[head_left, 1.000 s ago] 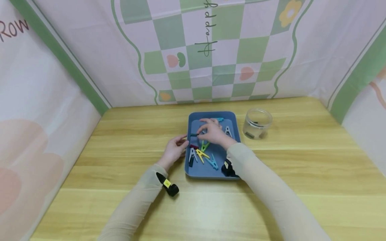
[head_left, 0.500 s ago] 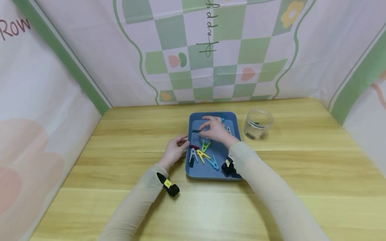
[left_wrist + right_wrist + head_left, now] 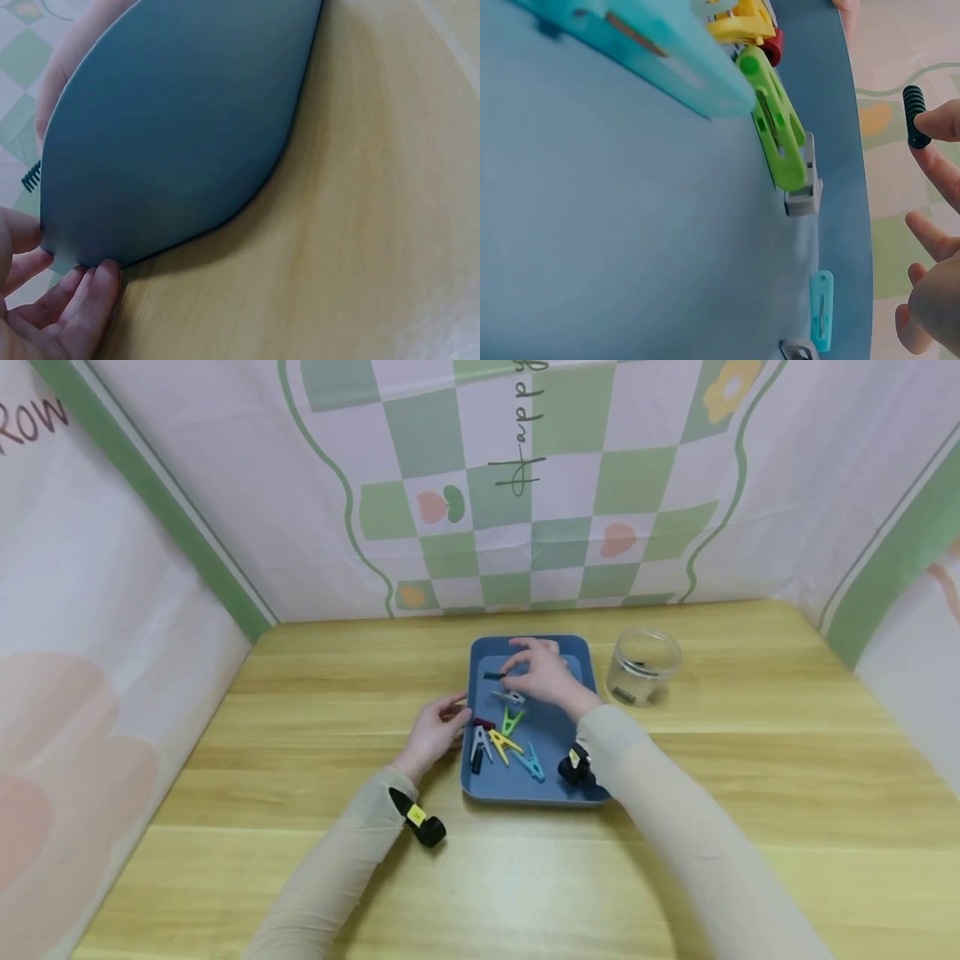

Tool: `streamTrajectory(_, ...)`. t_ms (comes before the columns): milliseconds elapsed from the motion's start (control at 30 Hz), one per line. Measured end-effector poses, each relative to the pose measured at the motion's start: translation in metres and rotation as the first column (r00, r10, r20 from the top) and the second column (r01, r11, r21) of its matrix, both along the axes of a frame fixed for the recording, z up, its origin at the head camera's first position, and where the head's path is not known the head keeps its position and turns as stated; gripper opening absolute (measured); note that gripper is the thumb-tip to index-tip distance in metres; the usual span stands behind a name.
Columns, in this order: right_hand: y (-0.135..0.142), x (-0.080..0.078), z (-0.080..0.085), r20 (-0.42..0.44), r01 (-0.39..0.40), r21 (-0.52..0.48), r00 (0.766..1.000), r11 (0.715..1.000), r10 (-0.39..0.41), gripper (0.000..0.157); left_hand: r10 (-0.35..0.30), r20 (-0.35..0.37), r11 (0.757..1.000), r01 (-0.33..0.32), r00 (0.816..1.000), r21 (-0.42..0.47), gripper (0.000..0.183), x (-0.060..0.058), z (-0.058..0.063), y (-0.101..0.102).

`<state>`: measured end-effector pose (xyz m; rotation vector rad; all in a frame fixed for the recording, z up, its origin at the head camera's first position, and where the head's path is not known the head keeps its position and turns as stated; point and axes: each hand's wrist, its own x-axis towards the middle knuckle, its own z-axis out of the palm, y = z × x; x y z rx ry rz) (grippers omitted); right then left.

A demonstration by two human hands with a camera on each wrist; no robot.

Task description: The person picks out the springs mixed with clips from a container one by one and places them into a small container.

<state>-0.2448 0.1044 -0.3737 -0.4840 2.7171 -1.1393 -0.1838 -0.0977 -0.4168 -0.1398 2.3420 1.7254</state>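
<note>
Wood-grain table (image 3: 337,693), blue rectangular tray (image 3: 551,718) with multicoloured clips (image 3: 497,741), we list one dark-green ribbed coil (image 3: 913,109) pinched in right hand (image 3: 546,680), left hand (image 3: 432,733) touching tray wall, fingers relaxed.

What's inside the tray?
A yellow clip, a green clip, blue clips, gray clips, a red piece and a dark piece. In the head view, the right hand, pinching a coil, hides part of the tray; anything beneath the clips is covered.
</note>
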Motion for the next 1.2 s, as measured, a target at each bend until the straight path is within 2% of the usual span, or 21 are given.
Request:
streamTrajectory(367,0.014,0.003,0.018,-0.042,0.005,0.010,0.999,1.000,-0.005,0.019,-0.001,-0.013,1.000,0.001,1.000,0.000,0.042,0.001,0.000,0.000)
streamTrajectory(567,0.022,0.002,0.025,-0.085,0.020,0.047,0.996,0.999,-0.016,0.020,-0.005,-0.021,1.000,0.005,1.000,-0.004,0.042,0.001,0.000,-0.001)
streamTrajectory(1200,0.041,0.010,0.047,-0.099,0.029,0.063,0.995,0.998,-0.023,0.022,-0.001,-0.016,1.000,0.001,1.000,-0.004,0.042,0.000,0.001,0.000)
